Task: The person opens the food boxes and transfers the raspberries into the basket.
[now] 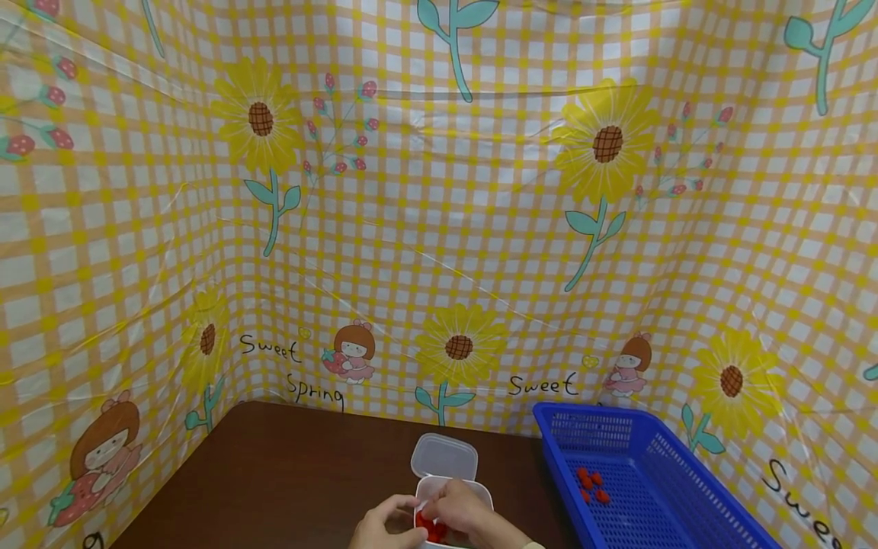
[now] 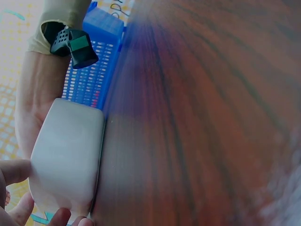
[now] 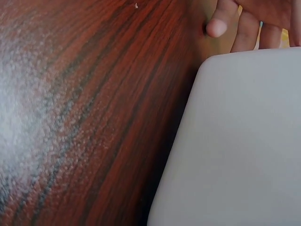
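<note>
A white plastic box (image 1: 488,497) with its clear lid (image 1: 444,457) folded back stands at the table's front. Several small red pieces (image 1: 427,524) lie inside it; their exact kind is too small to tell. My left hand (image 1: 388,524) holds the box at its left side, thumb and forefinger at the rim. Over the box, my right hand (image 1: 458,506) reaches down inside, its fingertips largely hidden among the contents. From the left wrist, the box's outer wall (image 2: 68,155) shows with left fingertips against it. The right wrist view shows mostly the box wall (image 3: 240,141).
A blue perforated basket (image 1: 658,465) stands at the right, several red pieces (image 1: 591,483) on its floor. The dark brown wooden table (image 1: 288,473) extends to the left. Checked, flower-printed cloth (image 1: 439,229) hangs around the back and sides.
</note>
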Tool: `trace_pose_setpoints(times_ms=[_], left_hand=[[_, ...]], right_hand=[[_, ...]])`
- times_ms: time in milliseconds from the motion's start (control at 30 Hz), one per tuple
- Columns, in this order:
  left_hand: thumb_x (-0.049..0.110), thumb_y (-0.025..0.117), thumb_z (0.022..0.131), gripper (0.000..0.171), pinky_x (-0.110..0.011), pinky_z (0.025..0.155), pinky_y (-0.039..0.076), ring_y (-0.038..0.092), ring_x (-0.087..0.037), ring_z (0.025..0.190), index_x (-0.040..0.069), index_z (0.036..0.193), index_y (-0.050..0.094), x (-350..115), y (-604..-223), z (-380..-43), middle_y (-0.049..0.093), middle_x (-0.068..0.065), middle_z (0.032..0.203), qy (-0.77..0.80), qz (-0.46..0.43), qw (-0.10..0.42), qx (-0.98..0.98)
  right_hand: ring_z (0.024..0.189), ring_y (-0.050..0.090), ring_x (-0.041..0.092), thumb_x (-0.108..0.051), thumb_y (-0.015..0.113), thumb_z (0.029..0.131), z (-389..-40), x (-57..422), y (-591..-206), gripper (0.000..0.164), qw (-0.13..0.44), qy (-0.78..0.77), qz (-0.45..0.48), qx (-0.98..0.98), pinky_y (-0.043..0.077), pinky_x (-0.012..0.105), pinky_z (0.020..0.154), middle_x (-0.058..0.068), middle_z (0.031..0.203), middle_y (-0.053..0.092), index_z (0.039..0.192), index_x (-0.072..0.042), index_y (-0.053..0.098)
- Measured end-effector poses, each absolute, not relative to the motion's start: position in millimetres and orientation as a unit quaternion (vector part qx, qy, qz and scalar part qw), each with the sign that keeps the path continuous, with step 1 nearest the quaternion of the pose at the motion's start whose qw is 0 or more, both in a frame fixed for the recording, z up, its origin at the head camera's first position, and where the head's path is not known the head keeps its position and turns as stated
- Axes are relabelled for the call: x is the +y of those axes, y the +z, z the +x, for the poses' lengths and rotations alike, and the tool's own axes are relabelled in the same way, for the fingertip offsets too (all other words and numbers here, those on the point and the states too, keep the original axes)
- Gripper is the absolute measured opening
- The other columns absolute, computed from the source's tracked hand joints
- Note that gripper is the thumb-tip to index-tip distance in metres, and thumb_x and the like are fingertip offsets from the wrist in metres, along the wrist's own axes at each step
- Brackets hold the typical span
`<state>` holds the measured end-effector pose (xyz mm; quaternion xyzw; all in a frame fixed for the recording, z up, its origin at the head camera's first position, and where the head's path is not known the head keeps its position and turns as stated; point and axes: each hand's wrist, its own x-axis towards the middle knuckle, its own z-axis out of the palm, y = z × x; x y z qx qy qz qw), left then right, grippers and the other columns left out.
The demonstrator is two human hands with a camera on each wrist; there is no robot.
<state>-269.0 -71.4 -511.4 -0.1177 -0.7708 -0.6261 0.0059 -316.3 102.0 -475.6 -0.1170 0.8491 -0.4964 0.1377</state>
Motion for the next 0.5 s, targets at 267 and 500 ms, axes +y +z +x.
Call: trace_pose_setpoints(times_ms=[267, 500], left_hand=[[0.023, 0.078, 0.085, 0.039, -0.041, 0.078, 0.056, 0.071, -0.024, 0.09, 0.006, 0.119, 0.067, -72.1, -513.2, -270.5, 0.074, -0.012, 0.1, -0.631, -0.119, 0.0, -0.766], [0.022, 0.078, 0.086, 0.038, -0.037, 0.077, 0.057, 0.071, -0.023, 0.088, 0.006, 0.118, 0.067, -71.8, -514.3, -271.5, 0.074, -0.012, 0.102, -0.635, -0.123, 0.0, -0.762]], right_hand=[[0.047, 0.043, 0.004, -0.006, 0.07, 0.077, -316.6, 101.5, -475.4, 0.01, 0.139, -0.489, -0.104, 0.855, 0.031, 0.015, 0.043, -0.005, 0.053, 0.05, 0.067, -0.002, 0.069], [0.046, 0.042, 0.004, -0.008, 0.071, 0.077, -317.1, 102.9, -474.6, 0.011, 0.134, -0.489, -0.103, 0.856, 0.031, 0.015, 0.042, -0.005, 0.053, 0.049, 0.067, -0.004, 0.068]])
